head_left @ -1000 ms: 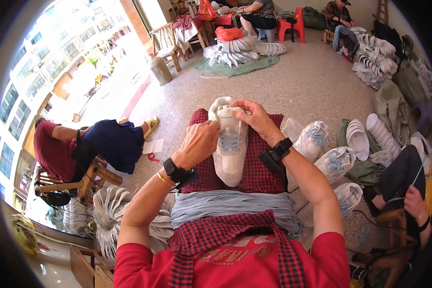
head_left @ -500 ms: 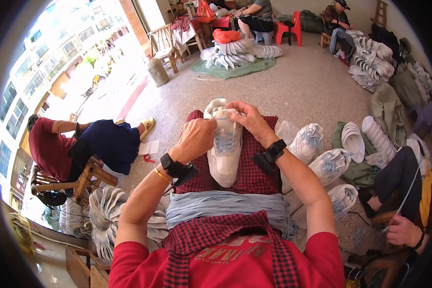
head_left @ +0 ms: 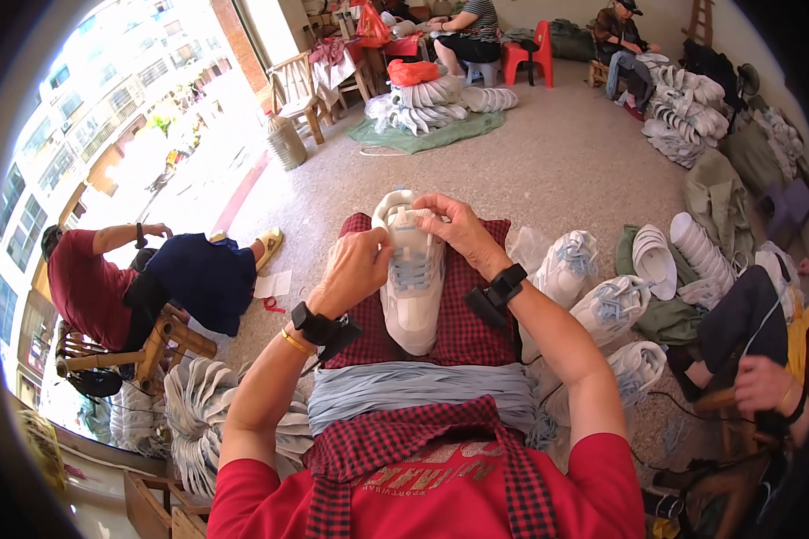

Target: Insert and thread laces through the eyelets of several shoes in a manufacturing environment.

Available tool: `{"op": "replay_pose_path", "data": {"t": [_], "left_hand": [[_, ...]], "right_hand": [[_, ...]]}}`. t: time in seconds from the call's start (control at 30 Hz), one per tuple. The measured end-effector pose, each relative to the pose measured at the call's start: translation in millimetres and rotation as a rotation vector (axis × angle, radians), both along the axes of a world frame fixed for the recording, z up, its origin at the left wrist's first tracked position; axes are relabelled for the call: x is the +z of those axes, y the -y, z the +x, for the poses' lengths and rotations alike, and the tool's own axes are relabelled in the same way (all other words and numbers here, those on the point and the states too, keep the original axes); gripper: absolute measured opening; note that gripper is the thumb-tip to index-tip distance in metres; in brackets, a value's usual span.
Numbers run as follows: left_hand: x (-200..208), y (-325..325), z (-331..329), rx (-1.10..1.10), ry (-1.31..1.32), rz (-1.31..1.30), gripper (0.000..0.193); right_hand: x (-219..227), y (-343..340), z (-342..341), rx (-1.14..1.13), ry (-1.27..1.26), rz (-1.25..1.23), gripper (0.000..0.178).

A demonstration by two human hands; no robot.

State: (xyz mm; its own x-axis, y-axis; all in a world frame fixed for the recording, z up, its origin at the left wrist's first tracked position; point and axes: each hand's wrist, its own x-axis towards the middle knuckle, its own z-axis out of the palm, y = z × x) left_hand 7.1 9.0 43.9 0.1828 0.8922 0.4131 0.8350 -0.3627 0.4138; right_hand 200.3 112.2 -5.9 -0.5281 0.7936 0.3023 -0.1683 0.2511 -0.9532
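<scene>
A white sneaker lies on my lap over the red-and-black checked cloth, its toe toward me. Pale blue laces cross its front. My left hand is closed, thumb and finger pinching the shoe's left edge by the tongue. From the other side my right hand holds the top of the tongue and collar between its fingers. Whether a lace end is in either pinch is too small to see. A thick bundle of pale blue laces stretches across my waist.
Several laced white sneakers stand on the floor to my right. Stacked shoe uppers lie at my left. Co-workers sit on both sides and at the back. A person's hand is near my right elbow. A shoe pile rests on green cloth ahead.
My left hand has shifted slightly down along the shoe's edge, and its fingers have turned a little. The co-worker at left has raised a forearm. The hand at far right has moved up.
</scene>
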Motion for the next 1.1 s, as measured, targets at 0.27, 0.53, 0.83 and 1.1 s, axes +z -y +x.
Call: {"op": "replay_pose_path", "data": {"t": [0.27, 0.53, 0.83, 1.1], "left_hand": [[-4.0, -13.0, -0.7, -0.023, -0.274, 0.073, 0.013], [-9.1, -6.4, 6.1, 0.045, -0.164, 0.052, 0.017], [-6.9, -7.7, 19.3, 0.019, -0.043, 0.028, 0.014], [-2.8, 2.5, 22.0, 0.096, -0.081, 0.098, 0.011]], "right_hand": [[-0.5, -4.8, -1.1, 0.01, -0.028, 0.029, 0.03], [-13.8, -9.5, -9.8, -0.055, -0.019, 0.177, 0.034], [-17.9, -9.9, -4.6, -0.017, -0.097, 0.064, 0.029], [-9.2, -8.0, -3.5, -0.012, -0.058, 0.086, 0.027]]}}
